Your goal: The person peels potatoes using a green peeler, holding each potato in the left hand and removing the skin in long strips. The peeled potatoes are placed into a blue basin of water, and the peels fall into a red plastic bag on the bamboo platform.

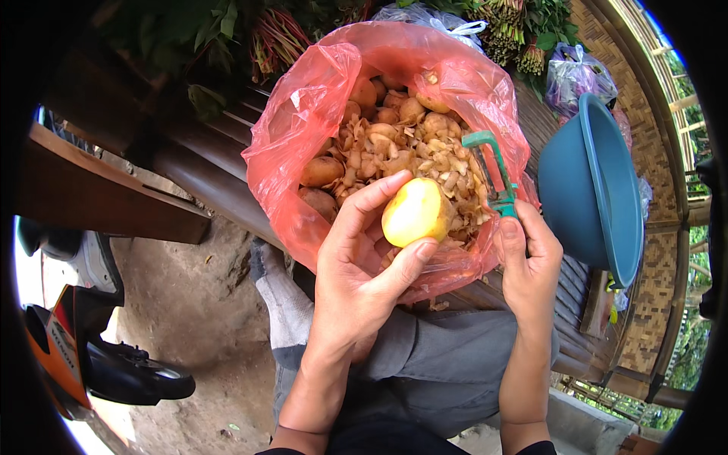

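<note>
Between the thumb and fingers of my left hand (364, 256) is a potato (416, 213), its yellow flesh bare with some skin at the right side. My right hand (529, 250) grips a green-handled peeler (500, 170) by its lower end, with the head pointing up. Both hands are over the near part of an open red plastic bag (284, 142). Inside it, brown potato peelings (392, 148) lie in a heap, with unpeeled potatoes (322, 171) at the left and far side. The peeler and potato are apart.
A blue plastic basin (574, 182) stands tilted at the right on the bamboo platform (574, 296). Bundles of leafy greens (278, 40) and knotted plastic bags (580, 74) lie beyond. A wooden beam (114, 187) and a motorbike (74, 347) are at the left.
</note>
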The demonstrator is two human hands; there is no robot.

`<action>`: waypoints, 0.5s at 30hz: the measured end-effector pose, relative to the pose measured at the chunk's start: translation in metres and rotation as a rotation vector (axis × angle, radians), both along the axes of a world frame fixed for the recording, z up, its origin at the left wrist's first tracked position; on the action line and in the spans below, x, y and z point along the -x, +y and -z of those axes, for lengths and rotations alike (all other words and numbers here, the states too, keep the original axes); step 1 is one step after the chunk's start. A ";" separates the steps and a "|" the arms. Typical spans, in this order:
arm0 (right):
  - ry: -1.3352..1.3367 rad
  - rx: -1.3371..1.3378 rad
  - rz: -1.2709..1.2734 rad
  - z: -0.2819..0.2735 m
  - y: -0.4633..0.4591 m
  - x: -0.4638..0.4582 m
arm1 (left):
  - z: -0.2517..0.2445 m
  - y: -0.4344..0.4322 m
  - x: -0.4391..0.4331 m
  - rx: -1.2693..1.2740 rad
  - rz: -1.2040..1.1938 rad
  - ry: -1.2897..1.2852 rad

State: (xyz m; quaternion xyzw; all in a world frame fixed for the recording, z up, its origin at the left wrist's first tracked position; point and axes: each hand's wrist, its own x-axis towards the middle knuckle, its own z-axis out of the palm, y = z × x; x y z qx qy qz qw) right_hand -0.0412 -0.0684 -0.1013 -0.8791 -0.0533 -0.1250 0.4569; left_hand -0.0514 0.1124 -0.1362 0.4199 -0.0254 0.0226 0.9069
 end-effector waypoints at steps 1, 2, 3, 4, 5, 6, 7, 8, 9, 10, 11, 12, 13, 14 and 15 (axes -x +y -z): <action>0.068 0.011 -0.057 -0.004 0.000 0.004 | 0.000 0.002 0.000 -0.018 0.004 -0.002; 0.090 0.037 -0.137 -0.008 0.001 0.008 | 0.001 0.004 -0.001 -0.020 0.003 0.010; 0.079 0.032 -0.224 -0.010 0.002 0.010 | 0.001 0.006 0.000 -0.013 0.002 0.028; 0.093 0.093 -0.269 -0.012 0.005 0.012 | 0.001 0.006 0.000 -0.023 -0.014 0.015; 0.077 0.086 -0.282 -0.012 0.008 0.013 | 0.002 0.006 0.001 -0.013 -0.016 0.036; 0.083 0.087 -0.280 -0.012 0.011 0.013 | 0.002 0.005 0.002 -0.002 -0.016 0.057; 0.102 0.098 -0.278 -0.013 0.013 0.013 | 0.002 0.004 0.003 0.011 -0.013 0.079; 0.085 0.098 -0.255 -0.014 0.014 0.012 | 0.003 0.002 0.003 0.000 -0.032 0.064; 0.077 0.107 -0.232 -0.014 0.016 0.012 | 0.003 0.001 0.003 -0.010 -0.051 0.047; 0.071 0.114 -0.210 -0.014 0.017 0.012 | 0.004 -0.001 0.003 -0.022 -0.071 0.032; 0.058 0.102 -0.186 -0.013 0.018 0.011 | 0.005 -0.002 0.003 -0.037 -0.075 0.033; 0.055 0.126 -0.163 -0.013 0.019 0.011 | 0.006 -0.003 0.003 -0.052 -0.077 0.033; 0.042 0.134 -0.138 -0.011 0.020 0.010 | 0.007 -0.004 0.004 -0.065 -0.081 0.034; 0.028 0.143 -0.115 -0.010 0.019 0.009 | 0.008 -0.005 0.004 -0.055 -0.064 0.030; 0.034 0.151 -0.082 -0.008 0.018 0.006 | 0.008 -0.007 0.004 -0.062 -0.055 -0.009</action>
